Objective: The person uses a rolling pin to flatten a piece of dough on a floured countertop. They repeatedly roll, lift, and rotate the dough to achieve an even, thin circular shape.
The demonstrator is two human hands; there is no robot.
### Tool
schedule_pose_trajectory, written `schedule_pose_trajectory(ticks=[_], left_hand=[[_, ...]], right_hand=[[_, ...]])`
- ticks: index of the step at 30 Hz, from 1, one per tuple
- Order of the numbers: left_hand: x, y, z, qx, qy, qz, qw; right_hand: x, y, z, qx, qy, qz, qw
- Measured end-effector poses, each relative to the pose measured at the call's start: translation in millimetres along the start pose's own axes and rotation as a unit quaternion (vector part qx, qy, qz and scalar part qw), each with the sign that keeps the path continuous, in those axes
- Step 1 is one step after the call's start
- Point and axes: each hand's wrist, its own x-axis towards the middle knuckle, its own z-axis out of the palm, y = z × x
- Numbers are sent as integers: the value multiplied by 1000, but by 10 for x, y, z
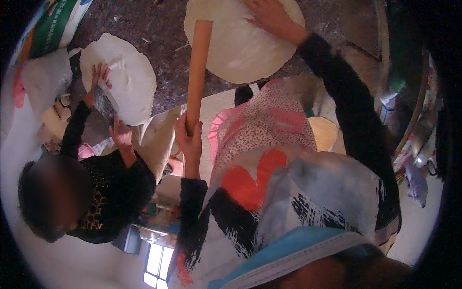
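My left hand (189,142) is closed around the lower end of a wooden rolling pin (199,72). The pin stands out lengthwise from my fist, its far end overlapping the edge of a large round sheet of rolled dough (245,54). My right hand (269,16) rests on the upper right part of that sheet, palm down with fingers apart and nothing in it; some fingertips lie at the frame's top edge. The dough is thin, pale and smooth, spread on a dark, flour-marked work surface (166,47).
At the left, a co-worker (119,195) has both hands at a second dough sheet (131,86), holding a flat, blade-like tool (105,101). My floral apron (260,123) hangs against the surface's near edge. A green printed bag (50,32) lies at the upper left.
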Motion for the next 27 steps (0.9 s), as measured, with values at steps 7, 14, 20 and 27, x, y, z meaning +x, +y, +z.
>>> schedule_pose_trajectory(ticks=[7, 14, 20, 27], left_hand=[[-169, 717, -236, 144, -15, -65, 987], [-201, 801, -339, 109, -60, -183, 975], [-365, -298, -207, 93, 60, -1, 994], [-305, -367, -98, 46, 57, 10, 997]], right_hand=[[1135, -489, 695, 28, 112, 115, 987], [1200, -1748, 1268, 24, 193, -43, 980], [810, -1524, 947, 67, -8, -157, 985], [993, -498, 297, 23, 19, -90, 995]])
